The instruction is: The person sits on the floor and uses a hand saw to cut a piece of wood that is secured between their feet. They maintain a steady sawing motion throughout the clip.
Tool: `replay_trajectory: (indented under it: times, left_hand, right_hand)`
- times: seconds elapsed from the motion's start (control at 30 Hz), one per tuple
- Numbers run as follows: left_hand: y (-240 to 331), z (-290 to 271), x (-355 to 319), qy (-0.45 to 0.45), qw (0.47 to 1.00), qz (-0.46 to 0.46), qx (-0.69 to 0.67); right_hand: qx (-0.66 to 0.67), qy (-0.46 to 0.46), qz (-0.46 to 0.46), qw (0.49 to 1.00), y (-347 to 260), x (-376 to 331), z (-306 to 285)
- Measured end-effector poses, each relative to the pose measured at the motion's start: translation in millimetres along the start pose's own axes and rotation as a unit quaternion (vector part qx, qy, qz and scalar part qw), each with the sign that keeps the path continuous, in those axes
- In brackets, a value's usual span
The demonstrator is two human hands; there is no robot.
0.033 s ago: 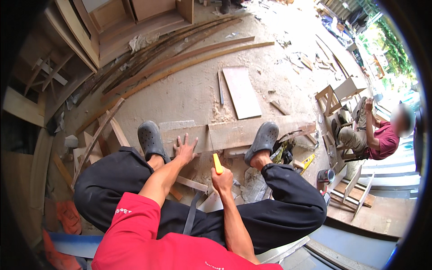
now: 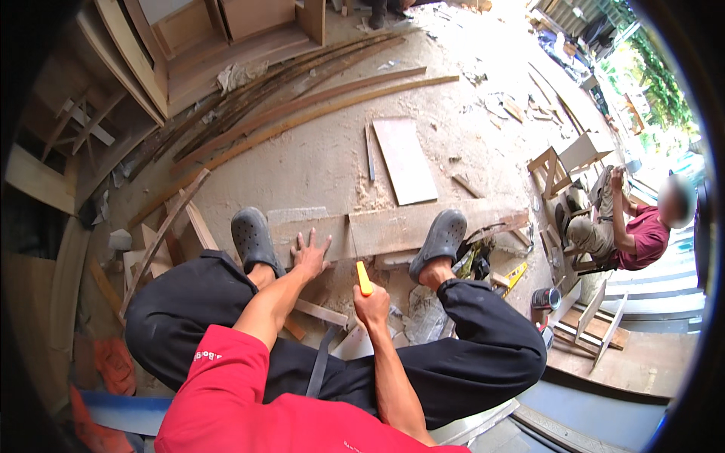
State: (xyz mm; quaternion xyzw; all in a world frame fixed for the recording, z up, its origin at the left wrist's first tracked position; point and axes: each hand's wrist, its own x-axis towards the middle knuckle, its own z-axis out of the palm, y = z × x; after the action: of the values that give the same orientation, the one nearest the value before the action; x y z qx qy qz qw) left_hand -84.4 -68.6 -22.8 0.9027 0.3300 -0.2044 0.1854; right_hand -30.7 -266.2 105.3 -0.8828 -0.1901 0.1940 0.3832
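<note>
A wooden board (image 2: 423, 229) lies crosswise on the floor, with one of my feet on it at either side. My left hand (image 2: 310, 253) rests flat on its left part, fingers spread. In my right hand (image 2: 371, 306) is the yellow handle of a handsaw (image 2: 364, 278), fingers wrapped round it. The saw's thin blade shows nearly edge-on, reaching up to a dark cut line across the board's middle. How deep the blade sits in the wood I cannot tell.
Beyond lies a pale rectangular panel (image 2: 404, 161) amid sawdust. Long wood strips (image 2: 317, 113) curve across the far left, by a wooden cabinet (image 2: 234, 45). A yellow-handled tool (image 2: 516, 276) and a tin can (image 2: 546, 298) are at right. Another person (image 2: 638, 234) sits further right.
The whole view has shifted slightly. My left hand stays flat on the board and my right hand keeps its grip on the handsaw, with hardly any movement visible.
</note>
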Motion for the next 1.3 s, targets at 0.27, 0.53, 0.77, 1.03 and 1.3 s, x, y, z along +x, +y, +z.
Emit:
replay_trajectory:
  times: [0.27,0.53,0.77,1.03,1.3]
  left_hand:
    - [-8,-21,26,-0.017,1.0,0.023,0.005]
    - [-5,-39,30,-0.021,0.995,0.059,0.083]
    - [-15,-40,27,0.019,0.994,0.076,0.082]
    - [-16,-39,28,0.026,0.994,0.083,0.061]
    - [-15,-39,31,0.019,0.996,0.075,0.055]
  right_hand:
    - [0.013,0.007,-0.016,1.0,1,20,7]
    - [0.027,-0.001,0.003,1.0,3,17,6]
    - [0.019,0.003,0.001,1.0,1,17,11]
    - [-0.002,-0.001,-0.017,1.0,4,24,8]
    - [-0.025,-0.014,-0.016,0.999,-4,30,3]
